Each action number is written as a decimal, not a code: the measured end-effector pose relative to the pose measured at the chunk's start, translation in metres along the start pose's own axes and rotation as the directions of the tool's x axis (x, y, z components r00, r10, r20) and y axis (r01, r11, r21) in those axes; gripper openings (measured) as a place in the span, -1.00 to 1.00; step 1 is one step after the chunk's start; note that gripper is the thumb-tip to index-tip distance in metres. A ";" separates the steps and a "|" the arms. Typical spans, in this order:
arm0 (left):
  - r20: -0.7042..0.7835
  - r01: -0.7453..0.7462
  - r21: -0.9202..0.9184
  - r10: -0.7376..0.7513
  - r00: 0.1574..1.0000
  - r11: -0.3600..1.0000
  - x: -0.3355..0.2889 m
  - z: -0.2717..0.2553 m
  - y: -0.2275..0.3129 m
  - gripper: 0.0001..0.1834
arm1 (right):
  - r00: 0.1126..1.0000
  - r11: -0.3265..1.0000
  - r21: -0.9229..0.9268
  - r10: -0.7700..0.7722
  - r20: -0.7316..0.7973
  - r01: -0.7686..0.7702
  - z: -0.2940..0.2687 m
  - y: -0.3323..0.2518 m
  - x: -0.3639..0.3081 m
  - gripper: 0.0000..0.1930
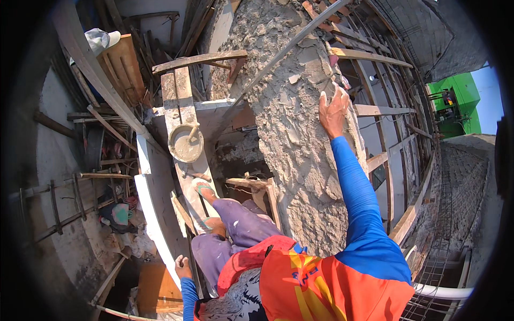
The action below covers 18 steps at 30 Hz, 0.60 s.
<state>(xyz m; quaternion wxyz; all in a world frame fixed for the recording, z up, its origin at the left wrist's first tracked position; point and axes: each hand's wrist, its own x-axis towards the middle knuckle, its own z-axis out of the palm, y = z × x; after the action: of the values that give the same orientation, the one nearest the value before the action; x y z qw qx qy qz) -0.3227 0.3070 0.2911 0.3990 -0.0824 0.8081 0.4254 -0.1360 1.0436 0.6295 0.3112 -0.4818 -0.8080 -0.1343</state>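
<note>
My right hand (pixel 333 113) reaches up to the right edge of a rough wall of wet grey mortar (pixel 292 144). Its fingers are stretched and apart, dusted with mortar, with nothing plainly held. Just past the fingertips is a small pink and white thing (pixel 345 83), too small to name. Down at the lower left, my left hand (pixel 183 266) rests by the edge of a white wall (pixel 152 214), fingers loosely bent and apart. A round bucket of mortar (pixel 186 155) stands on the planks beyond my feet, with a handled tool (pixel 193 132) in it.
Under my sandalled feet run narrow planks (pixel 184 182), with a gap beside them. A long straight bar (pixel 284 51) slants across the mortared wall. Wooden framing (pixel 383 111) stands to the right, and wire mesh (pixel 436 273) lies low right. A cap (pixel 101 40) shows upper left.
</note>
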 end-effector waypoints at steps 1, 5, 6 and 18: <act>0.014 0.034 0.026 -0.034 0.999 0.999 0.002 0.001 0.023 -0.63 | 0.998 0.994 -0.092 0.058 -0.033 -0.061 0.010 0.041 0.039 -0.34; 0.077 -0.173 0.158 0.162 0.984 0.972 -0.017 0.024 0.147 -0.62 | 0.777 0.817 -0.460 0.526 0.346 -0.348 0.046 0.230 0.140 -0.04; 0.060 -0.121 0.107 0.115 0.992 0.987 -0.020 0.023 0.154 -0.62 | 0.798 0.804 -0.517 0.504 0.330 -0.294 0.067 0.237 0.130 -0.14; 0.356 -0.714 0.093 0.647 0.675 0.694 -0.089 0.119 0.325 -0.40 | 0.681 0.912 0.303 -0.037 0.731 -0.276 -0.014 -0.100 -0.059 -0.31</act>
<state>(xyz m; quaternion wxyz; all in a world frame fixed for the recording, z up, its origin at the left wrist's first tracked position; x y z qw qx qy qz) -0.3489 0.5811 0.5186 0.3331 0.3365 0.7531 0.4569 -0.1967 0.9455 0.6110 0.0651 -0.4761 -0.8403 0.2511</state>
